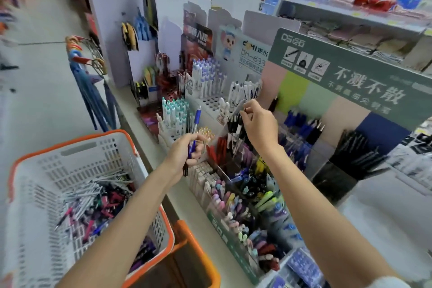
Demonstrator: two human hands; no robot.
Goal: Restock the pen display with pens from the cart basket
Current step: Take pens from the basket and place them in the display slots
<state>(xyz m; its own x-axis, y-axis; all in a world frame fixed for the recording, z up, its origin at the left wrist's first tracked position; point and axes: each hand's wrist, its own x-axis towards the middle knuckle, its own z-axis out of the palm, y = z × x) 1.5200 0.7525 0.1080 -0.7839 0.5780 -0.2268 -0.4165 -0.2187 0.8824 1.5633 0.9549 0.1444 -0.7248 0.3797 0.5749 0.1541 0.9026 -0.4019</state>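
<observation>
The left hand (187,154) wraps the middle of the blue pen (197,116). What is probably a second, darker pen (185,170) pokes out below the fist at 6 o'clock, too blurred to be sure. The right hand (257,126) covers the tops of the black-and-white pens (233,124); whether its fingers pinch one is hidden. The right forearm hides part of the display (222,229). The basket (84,159), at 8 o'clock, is cut by the left and bottom edges. The aisle floor (35,54) at 10 o'clock and the towel shelf (350,0) at 1 o'clock are smeared.
</observation>
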